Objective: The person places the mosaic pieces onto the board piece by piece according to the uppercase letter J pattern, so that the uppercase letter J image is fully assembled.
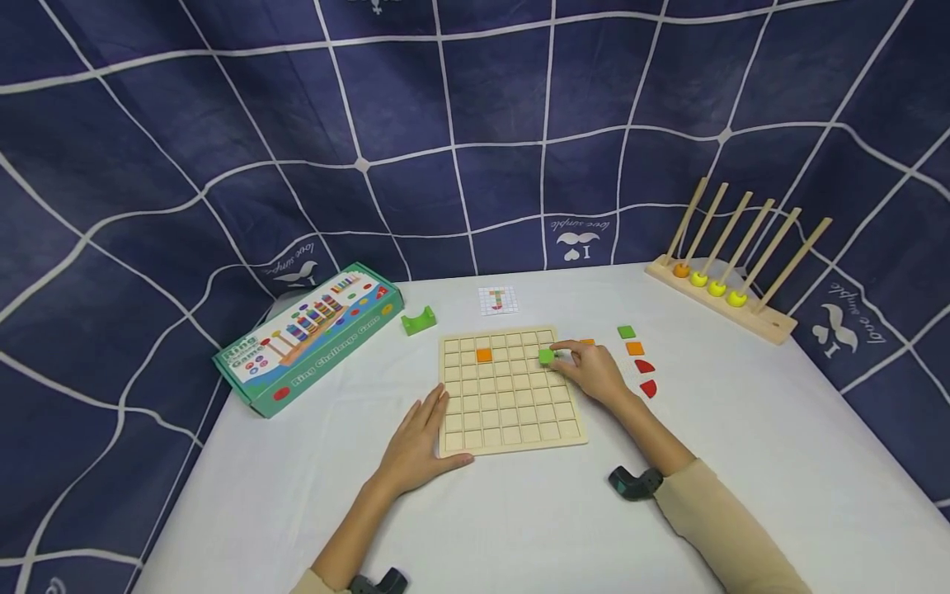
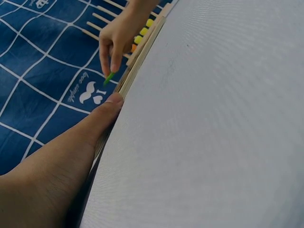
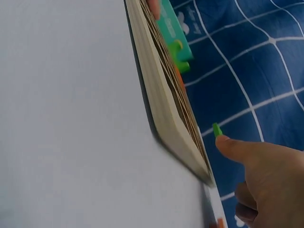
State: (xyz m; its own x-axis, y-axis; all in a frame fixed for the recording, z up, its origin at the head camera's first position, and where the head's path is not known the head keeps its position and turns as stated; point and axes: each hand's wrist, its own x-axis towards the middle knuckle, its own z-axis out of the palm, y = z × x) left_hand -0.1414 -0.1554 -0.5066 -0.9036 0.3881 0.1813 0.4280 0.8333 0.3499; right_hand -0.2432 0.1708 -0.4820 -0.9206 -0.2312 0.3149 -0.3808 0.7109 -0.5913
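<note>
White tabletop (image 1: 519, 520), wooden grid board (image 1: 509, 398) between the hands (image 1: 419, 441) (image 1: 596, 371).

The left fingers (image 1: 433, 405) lie extended; the right fingers (image 1: 570, 346) pinch.

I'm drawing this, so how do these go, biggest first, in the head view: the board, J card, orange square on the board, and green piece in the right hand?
1. Board
2. J card
3. Orange square and green piece: too alike to rank, and the right hand may hide some green.
</note>
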